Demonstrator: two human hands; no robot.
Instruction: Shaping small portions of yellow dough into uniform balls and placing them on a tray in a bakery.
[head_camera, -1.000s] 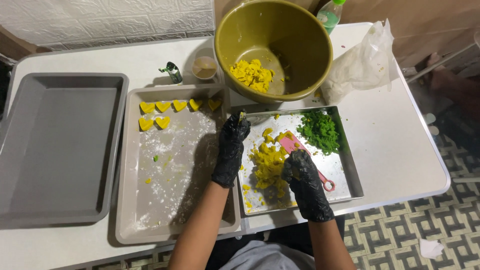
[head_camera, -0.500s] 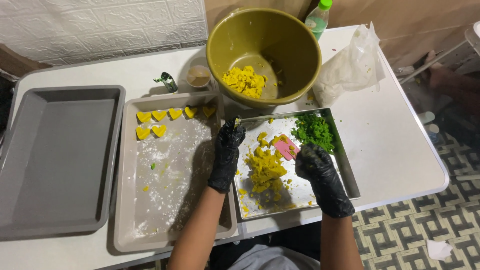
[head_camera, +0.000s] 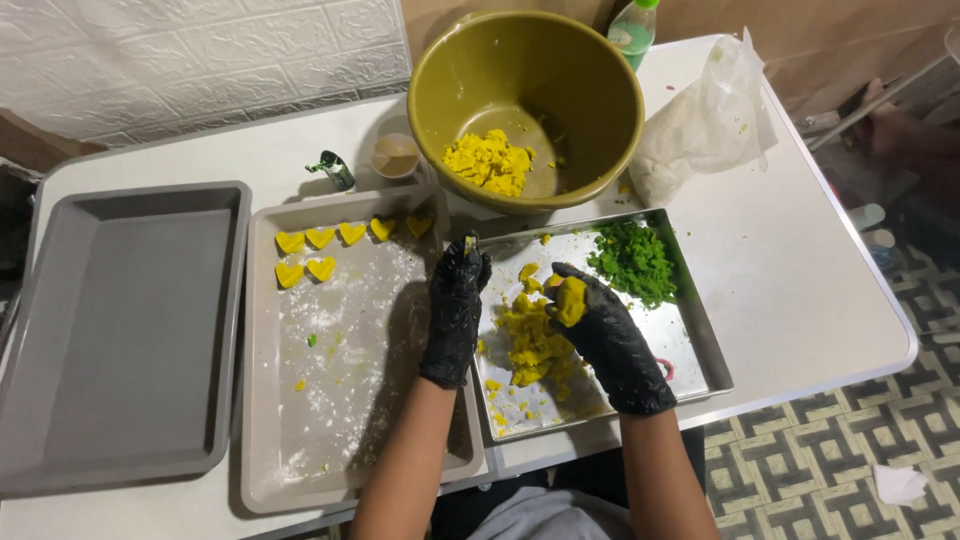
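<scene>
From the head view, we were portioning dough: our right hand (head_camera: 610, 340) had its grip closed on a soft yellow dough lump (head_camera: 571, 299) above the steel tray (head_camera: 700, 340), while our left hand (head_camera: 455, 310) pinched a crumb. Next, we judged, came pressing it heart-shaped like the pieces (head_camera: 320, 250) on the floured grey tray (head_camera: 350, 400).

Head camera, steeply downward, close above table (head_camera: 800, 260).

White table (head_camera: 800, 270): trays (head_camera: 120, 330), bowl (head_camera: 525, 105), maybe cup (head_camera: 396, 155).
</scene>
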